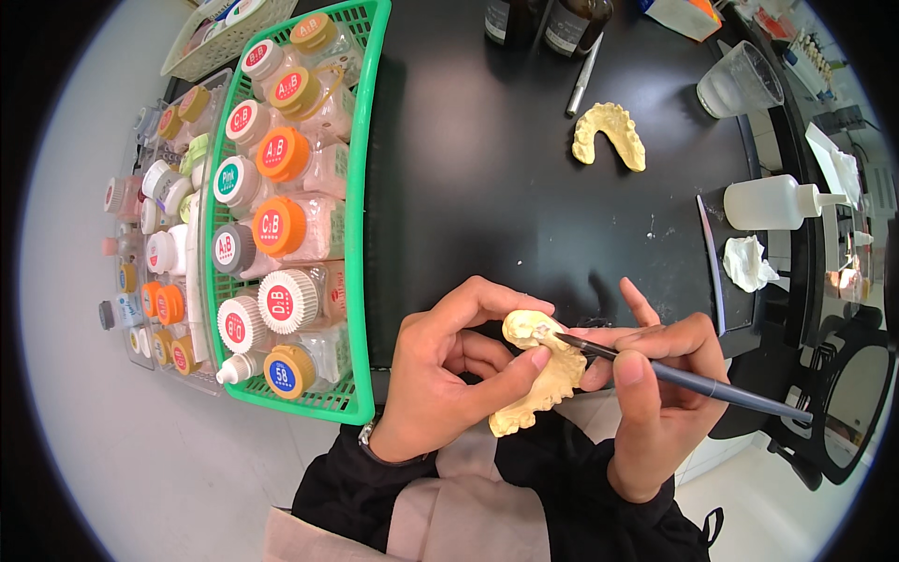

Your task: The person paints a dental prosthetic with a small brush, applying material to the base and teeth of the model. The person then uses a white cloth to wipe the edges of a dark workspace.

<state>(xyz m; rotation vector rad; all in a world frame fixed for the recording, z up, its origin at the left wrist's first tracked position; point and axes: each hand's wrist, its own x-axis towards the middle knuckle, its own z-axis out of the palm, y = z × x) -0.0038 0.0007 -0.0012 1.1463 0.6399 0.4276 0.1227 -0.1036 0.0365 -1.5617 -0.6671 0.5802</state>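
Pinched between thumb and fingers of my left hand (440, 375) is a pale yellow plaster dental model (560, 373), held tilted just past the table's near edge. My right hand (670, 393) grips a fine brush (698, 378) with a dark slim handle, pen-fashion. The brush tip touches or nearly touches the upper end of the model, beside a small whitish patch. A second yellow dental model (611, 134), arch-shaped, lies farther off on the black table (468, 187).
A green basket (361, 234) of powder bottles with coloured caps stands left, with more bottles beyond. Brown bottles (573, 26), a metal-coloured tool (585, 75) and a glass cup (740, 82) sit at the back. Right are a white squeeze bottle (773, 202), crumpled tissue (748, 263) and a long thin tool (711, 253).
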